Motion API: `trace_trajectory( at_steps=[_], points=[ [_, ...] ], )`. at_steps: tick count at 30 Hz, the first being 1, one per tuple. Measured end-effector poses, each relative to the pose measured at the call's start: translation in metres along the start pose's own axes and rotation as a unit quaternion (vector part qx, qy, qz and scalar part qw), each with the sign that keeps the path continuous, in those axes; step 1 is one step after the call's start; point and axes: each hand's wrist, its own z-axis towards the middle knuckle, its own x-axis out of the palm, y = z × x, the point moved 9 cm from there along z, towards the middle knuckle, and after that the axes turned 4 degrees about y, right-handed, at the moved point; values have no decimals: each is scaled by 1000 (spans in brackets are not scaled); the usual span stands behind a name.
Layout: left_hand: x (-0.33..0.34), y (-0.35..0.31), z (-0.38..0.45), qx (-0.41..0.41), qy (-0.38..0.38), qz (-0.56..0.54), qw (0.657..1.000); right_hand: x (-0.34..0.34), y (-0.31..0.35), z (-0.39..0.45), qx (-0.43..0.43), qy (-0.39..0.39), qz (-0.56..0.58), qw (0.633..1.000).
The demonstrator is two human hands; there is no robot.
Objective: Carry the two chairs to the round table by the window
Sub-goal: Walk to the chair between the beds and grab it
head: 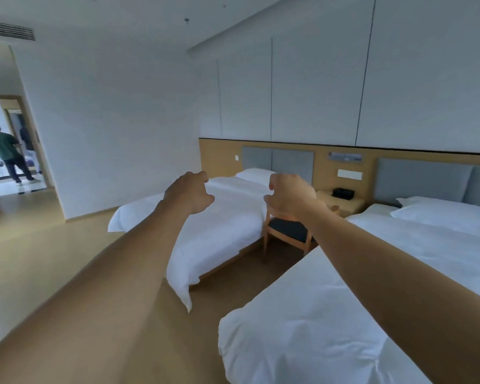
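Between the two beds, in the aisle near the headboard wall, stands one wooden chair with a dark seat pad. It rests on the floor, close against the side of the left bed and just in front of the nightstand. Only this one chair is visible; the second chair is not in view, nor are the round table or the window.

Both arms are stretched forward at chest height. The left hand hangs in the air over the left bed, its fingers curled inward, its grip closed on nothing. The right hand is likewise raised with fingers curled and holding nothing; it overlaps the chair's backrest in the picture but appears well short of it, with the length of the aisle between.

Assessment: the task appears to be at its very start. No chair is lifted or touched. What remains, as I judge it, is the approach down the aisle, the grasp on the chair's back or arms, the carry to the table, and the same for the second chair, which must first be located.

Other observations: the right bed borders the aisle on the near side, leaving a narrow passage. In the doorway at far left, a person is seen from behind in the corridor.
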Motion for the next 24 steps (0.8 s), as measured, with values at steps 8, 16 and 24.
trace_trajectory(
  at_steps=[8,16,24],
  points=[
    [72,12,164,124,19,-48,991,64,-13,122,106,-19,-47,993],
    [130,51,354,170,31,-48,984,152,-21,319,147,-24,-40,988],
    [198,77,548,198,46,-66,977,227,-51,486,185,-4,-57,981]
  ],
)
